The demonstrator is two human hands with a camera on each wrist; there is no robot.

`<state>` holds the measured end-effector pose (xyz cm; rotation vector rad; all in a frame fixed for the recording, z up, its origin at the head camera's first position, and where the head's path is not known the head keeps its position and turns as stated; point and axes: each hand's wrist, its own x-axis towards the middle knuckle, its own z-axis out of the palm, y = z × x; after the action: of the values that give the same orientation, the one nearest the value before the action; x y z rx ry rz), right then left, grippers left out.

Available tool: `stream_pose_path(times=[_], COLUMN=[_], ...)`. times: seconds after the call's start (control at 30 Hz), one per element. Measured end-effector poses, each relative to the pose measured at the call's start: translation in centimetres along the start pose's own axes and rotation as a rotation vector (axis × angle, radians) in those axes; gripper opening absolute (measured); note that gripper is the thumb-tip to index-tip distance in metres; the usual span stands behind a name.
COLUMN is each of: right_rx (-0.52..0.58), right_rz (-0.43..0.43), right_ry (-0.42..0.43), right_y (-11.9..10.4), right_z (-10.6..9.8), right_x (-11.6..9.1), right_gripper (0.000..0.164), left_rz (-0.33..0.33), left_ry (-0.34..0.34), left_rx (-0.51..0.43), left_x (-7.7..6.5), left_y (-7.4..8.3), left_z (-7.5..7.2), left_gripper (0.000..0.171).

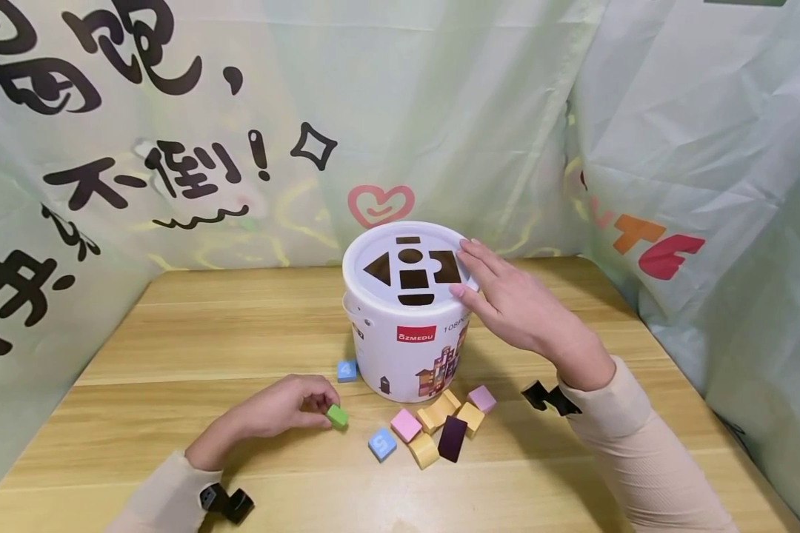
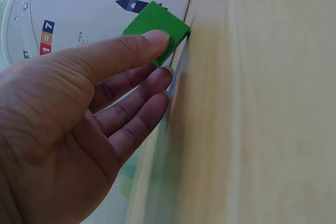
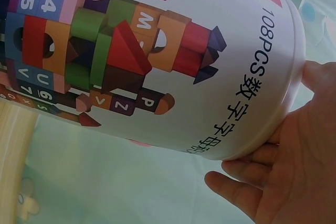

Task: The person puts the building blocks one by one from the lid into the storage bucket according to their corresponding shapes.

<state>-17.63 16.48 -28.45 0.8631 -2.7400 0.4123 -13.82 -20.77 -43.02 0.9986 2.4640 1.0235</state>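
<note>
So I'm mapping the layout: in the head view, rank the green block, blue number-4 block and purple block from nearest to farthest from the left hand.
1. Green block: pinched in the left hand.
2. Blue number-4 block: just beyond the hand, by the bucket.
3. Purple block: off to the right, in the loose pile.

Left hand (image 1: 276,409) pinches green block (image 1: 336,416) on table (image 1: 193,333).

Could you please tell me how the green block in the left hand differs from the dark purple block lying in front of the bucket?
The green block is small, bright and squarish; the dark purple block is longer and nearly black. The green block is pinched by the left hand, apart from the others; the dark purple block lies untouched among pink and yellow blocks. Both are on the wooden table, near the white bucket.
</note>
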Motion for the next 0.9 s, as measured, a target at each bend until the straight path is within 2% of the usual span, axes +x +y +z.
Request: stream_pose_path(times=[0.17,0.33,0.63,0.9], right_rx=[-0.001,-0.002,-0.001,-0.009], right_rz=[0.001,0.002,0.001,-0.009], right_ry=[-0.001,-0.006,-0.004,0.006], right_y=[0.0,0.1,0.0,0.0], right_z=[0.0,0.0,0.0,0.0], right_x=[0.0,0.0,0.1,0.0], right_gripper=[0.069,0.069,0.069,0.069], left_rz=[-0.01,0.007,0.069,0.121], left_ry=[0.031,0.093,0.228,0.291], left_rx=[0.039,0.093,0.218,0.28], left_x=[0.1,0.0,-0.4,0.1], left_y=[0.2,0.8,2.6,5.2], left_z=[-0.3,-1.4,-4.9,-8.3], left_gripper=[0.019,0.017,0.019,0.023])
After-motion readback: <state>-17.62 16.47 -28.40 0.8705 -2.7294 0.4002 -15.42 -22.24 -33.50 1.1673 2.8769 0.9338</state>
